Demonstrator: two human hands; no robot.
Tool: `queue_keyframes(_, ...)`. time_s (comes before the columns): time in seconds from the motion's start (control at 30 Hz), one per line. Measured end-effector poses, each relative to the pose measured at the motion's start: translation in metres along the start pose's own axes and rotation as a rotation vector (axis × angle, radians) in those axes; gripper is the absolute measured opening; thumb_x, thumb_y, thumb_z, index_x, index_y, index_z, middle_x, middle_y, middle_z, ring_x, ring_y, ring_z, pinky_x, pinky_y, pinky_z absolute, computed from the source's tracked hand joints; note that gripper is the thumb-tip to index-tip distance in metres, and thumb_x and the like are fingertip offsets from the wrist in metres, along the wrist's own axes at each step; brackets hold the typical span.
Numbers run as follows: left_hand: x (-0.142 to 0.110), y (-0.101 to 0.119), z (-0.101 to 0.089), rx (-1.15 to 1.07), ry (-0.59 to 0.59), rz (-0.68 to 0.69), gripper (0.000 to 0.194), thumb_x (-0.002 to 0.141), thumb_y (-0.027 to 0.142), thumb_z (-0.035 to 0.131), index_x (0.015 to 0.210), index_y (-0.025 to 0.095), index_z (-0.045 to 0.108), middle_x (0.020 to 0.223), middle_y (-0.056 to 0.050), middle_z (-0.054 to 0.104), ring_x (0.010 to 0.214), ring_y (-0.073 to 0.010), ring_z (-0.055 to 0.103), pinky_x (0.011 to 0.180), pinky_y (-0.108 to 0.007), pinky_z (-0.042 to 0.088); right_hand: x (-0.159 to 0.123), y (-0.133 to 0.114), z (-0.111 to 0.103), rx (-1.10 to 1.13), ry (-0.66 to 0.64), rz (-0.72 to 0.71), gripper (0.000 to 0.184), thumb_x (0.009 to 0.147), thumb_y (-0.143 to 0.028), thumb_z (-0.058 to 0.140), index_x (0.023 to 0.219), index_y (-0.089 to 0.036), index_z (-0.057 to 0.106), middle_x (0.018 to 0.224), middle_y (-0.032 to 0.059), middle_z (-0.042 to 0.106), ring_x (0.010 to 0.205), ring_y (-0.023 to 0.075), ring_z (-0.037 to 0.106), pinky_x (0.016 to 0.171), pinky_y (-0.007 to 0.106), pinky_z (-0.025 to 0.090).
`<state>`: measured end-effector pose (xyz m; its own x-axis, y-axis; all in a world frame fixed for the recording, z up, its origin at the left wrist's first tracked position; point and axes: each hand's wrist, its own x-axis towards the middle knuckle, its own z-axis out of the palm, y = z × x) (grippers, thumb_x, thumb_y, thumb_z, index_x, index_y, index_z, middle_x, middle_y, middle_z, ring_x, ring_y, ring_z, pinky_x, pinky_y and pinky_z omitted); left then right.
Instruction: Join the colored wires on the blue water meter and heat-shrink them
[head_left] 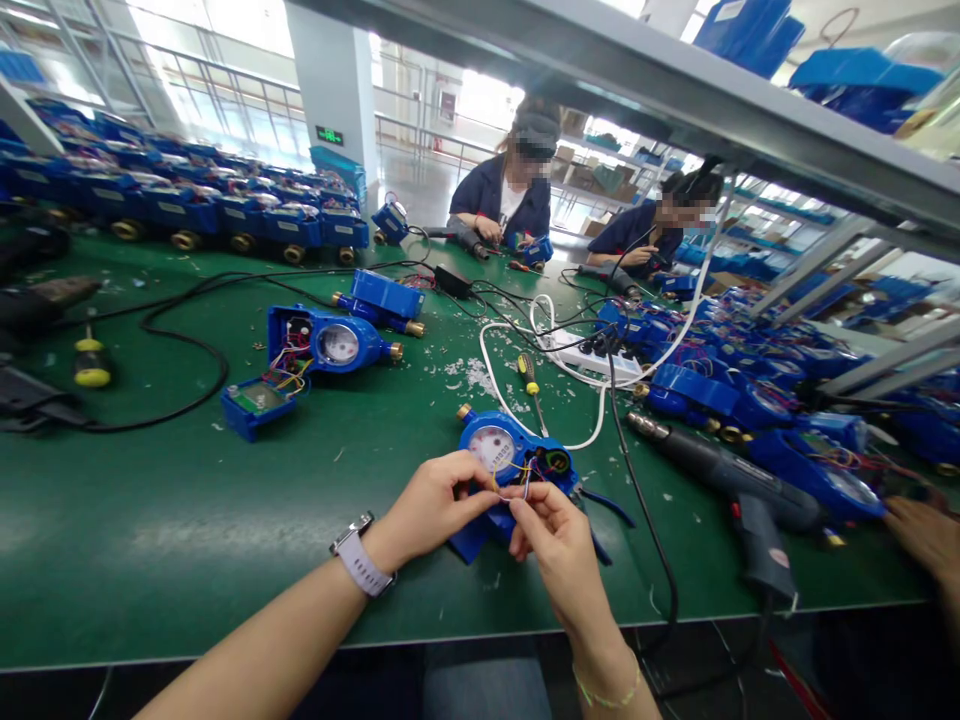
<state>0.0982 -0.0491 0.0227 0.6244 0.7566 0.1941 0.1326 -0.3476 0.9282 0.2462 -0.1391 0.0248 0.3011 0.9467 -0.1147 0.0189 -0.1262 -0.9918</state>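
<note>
A blue water meter [477,428] with a round white dial [493,449] lies on the green bench in front of me, its wiring compartment open. My left hand [439,503] is closed in a pinch at thin wires [528,478] that come out of this compartment. Close against it, my right hand [553,530] pinches the wire ends too, fingertips nearly meeting. The exact joint between the fingers is too small to make out. Beside my right hand, blue handles [611,507], apparently of a hand tool, stick out from behind the meter.
Another opened meter [341,343] lies left with its circuit board cover [257,398]. Screwdrivers [528,375], a heat gun [739,480], a power strip [592,358] and cables surround the work. Rows of meters [225,205] stand behind. Co-workers [501,190] sit opposite; another person's hand [919,530] is at right.
</note>
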Motion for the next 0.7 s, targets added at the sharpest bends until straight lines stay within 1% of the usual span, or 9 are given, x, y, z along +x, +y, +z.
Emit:
queue_keyframes(0.1,-0.001,-0.001,0.0,0.015,-0.006,-0.013,0.012,0.082,0.024,0.062,0.078,0.015,0.068,0.077,-0.002,0.065,0.07,-0.0139,0.055,0.063,-0.024,0.039,0.0,0.004,0.002,-0.053,-0.005,-0.012,0.032,0.077,-0.042,0.07,0.091,-0.015,0.06,0.063,-0.0002,0.06,0.046,0.0092,0.05,0.044,0.018,0.038)
queue_keyframes(0.23,-0.001,-0.002,-0.001,-0.049,-0.024,-0.073,0.014,0.083,0.026,0.058,0.077,0.014,0.064,0.071,-0.001,0.063,0.066,-0.0133,0.053,0.061,-0.023,0.039,-0.001,0.004,0.003,-0.091,-0.008,-0.043,0.025,0.081,-0.04,0.065,0.085,-0.016,0.06,0.096,0.0071,0.065,0.051,0.0081,0.053,0.046,0.019,0.04)
queue_keyframes(0.27,0.0,-0.002,-0.001,-0.069,-0.026,-0.08,0.015,0.084,0.026,0.057,0.077,0.014,0.063,0.07,0.0,0.062,0.065,-0.0129,0.052,0.06,-0.023,0.039,-0.002,0.003,0.002,-0.107,-0.022,-0.043,0.024,0.081,-0.04,0.064,0.083,-0.016,0.06,0.099,0.0076,0.065,0.051,0.0082,0.053,0.047,0.02,0.041)
queue_keyframes(0.4,0.003,-0.003,-0.002,-0.168,-0.012,-0.129,0.016,0.085,0.028,0.056,0.077,0.014,0.058,0.072,-0.001,0.062,0.065,-0.0124,0.053,0.061,-0.023,0.04,-0.006,-0.002,-0.005,-0.161,-0.088,-0.023,0.023,0.081,-0.038,0.064,0.079,-0.016,0.061,0.095,0.008,0.066,0.055,0.0104,0.054,0.052,0.022,0.044)
queue_keyframes(0.47,0.004,-0.002,-0.003,-0.234,-0.015,-0.161,0.017,0.085,0.029,0.055,0.078,0.014,0.056,0.074,-0.003,0.063,0.065,-0.0127,0.055,0.062,-0.024,0.042,-0.008,-0.004,-0.008,-0.147,-0.086,-0.01,0.024,0.08,-0.039,0.066,0.078,-0.015,0.062,0.097,0.0089,0.066,0.055,0.011,0.055,0.052,0.023,0.044)
queue_keyframes(0.53,0.004,-0.001,-0.005,-0.282,-0.032,-0.172,0.015,0.084,0.029,0.055,0.08,0.014,0.055,0.076,-0.003,0.064,0.067,-0.0133,0.057,0.064,-0.025,0.044,-0.009,-0.004,-0.009,-0.123,-0.068,0.005,0.026,0.079,-0.041,0.068,0.082,-0.015,0.065,0.083,0.0066,0.067,0.054,0.0119,0.054,0.051,0.023,0.043)
queue_keyframes(0.6,0.003,0.0,-0.006,-0.293,-0.07,-0.16,0.014,0.083,0.028,0.057,0.085,0.014,0.056,0.077,-0.003,0.064,0.069,-0.0136,0.058,0.065,-0.025,0.045,-0.009,-0.004,-0.008,-0.093,-0.058,0.015,0.03,0.08,-0.043,0.068,0.089,-0.015,0.067,0.063,0.002,0.061,0.051,0.0127,0.053,0.05,0.023,0.041)
queue_keyframes(0.63,0.002,0.0,-0.007,-0.291,-0.099,-0.148,0.014,0.083,0.027,0.057,0.09,0.014,0.056,0.078,-0.003,0.064,0.07,-0.0134,0.058,0.065,-0.024,0.045,-0.008,-0.003,-0.008,-0.072,-0.053,0.015,0.032,0.08,-0.044,0.068,0.092,-0.015,0.067,0.058,0.0004,0.059,0.05,0.013,0.052,0.049,0.023,0.041)
queue_keyframes(0.7,0.001,0.0,-0.007,-0.266,-0.162,-0.121,0.019,0.082,0.024,0.06,0.098,0.015,0.056,0.08,-0.002,0.064,0.069,-0.0128,0.057,0.065,-0.024,0.045,-0.006,-0.003,-0.006,-0.039,-0.031,0.003,0.035,0.079,-0.046,0.068,0.094,-0.014,0.067,0.06,0.0015,0.06,0.048,0.0124,0.051,0.048,0.023,0.041)
